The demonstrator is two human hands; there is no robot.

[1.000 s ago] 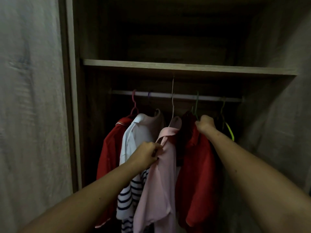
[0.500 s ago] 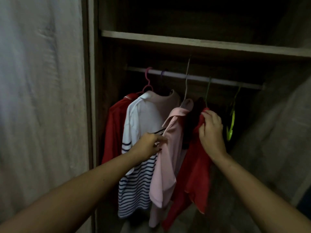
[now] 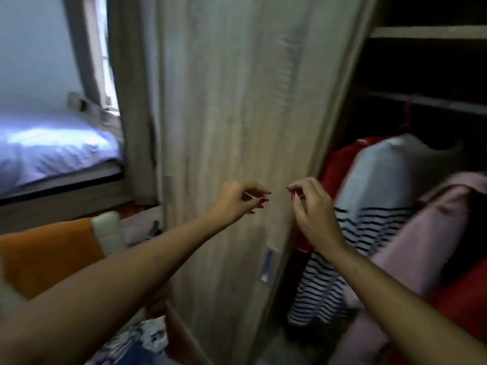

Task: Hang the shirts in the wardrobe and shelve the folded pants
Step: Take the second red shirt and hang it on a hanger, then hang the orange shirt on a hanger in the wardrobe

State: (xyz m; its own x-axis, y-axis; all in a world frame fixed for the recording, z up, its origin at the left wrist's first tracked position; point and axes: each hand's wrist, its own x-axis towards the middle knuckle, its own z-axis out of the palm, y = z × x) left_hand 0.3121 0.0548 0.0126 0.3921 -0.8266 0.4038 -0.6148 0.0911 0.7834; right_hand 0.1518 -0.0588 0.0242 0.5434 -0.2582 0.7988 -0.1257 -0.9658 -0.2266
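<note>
Both my hands are raised in front of the wooden wardrobe door, clear of the clothes. My left hand and my right hand have loosely curled fingers and hold nothing. In the wardrobe's open right side, a white shirt with navy stripes, a pink shirt and a red shirt hang from the rail. More red cloth shows at the lower right. A shelf runs above the rail. No folded pants are clearly in view.
The door has a recessed metal handle. To the left are a bed with a light blue sheet, a curtain and a window. An orange cloth and a floral fabric lie at the lower left.
Both hands have let go of the pink and red shirts and pulled back out of the wardrobe. My view has swung left, onto the door and the bed.
</note>
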